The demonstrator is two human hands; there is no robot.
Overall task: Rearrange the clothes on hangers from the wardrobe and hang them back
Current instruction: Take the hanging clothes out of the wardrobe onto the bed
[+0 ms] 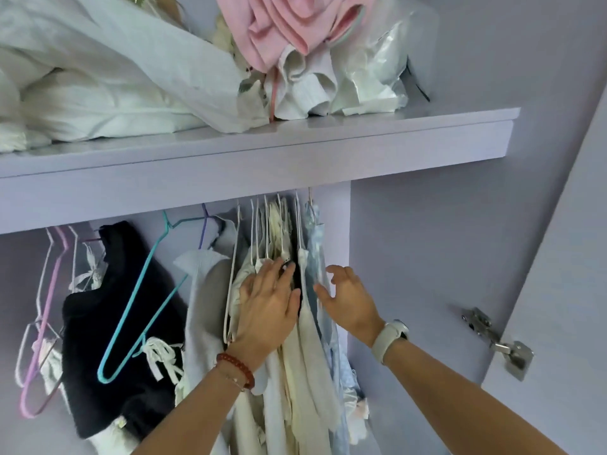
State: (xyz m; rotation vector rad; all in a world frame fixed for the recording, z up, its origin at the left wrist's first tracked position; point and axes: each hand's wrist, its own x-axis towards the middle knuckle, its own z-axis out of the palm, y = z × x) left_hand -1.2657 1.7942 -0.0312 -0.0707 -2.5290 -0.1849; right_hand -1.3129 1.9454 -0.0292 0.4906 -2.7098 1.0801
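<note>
A tight bunch of cream and white clothes [295, 372] hangs on white hangers [259, 231] under the shelf. My left hand [267, 307] lies flat on this bunch, its straight fingers pressing between the garments. Just right of it, my right hand [348, 297] is spread with relaxed fingers beside a pale blue garment [317, 257] at the end of the row, holding nothing. A black garment [108, 323] hangs further left, with a bare teal hanger [144, 300] in front of it. Pink and white bare hangers [46, 310] hang at the far left.
The lilac shelf [295, 149] above carries piled white bedding [98, 77], pink cloth [282, 27] and a plastic bag [377, 60]. The wardrobe's side wall [427, 257] stands right of the clothes. The open door with a metal hinge [499, 343] is at the far right.
</note>
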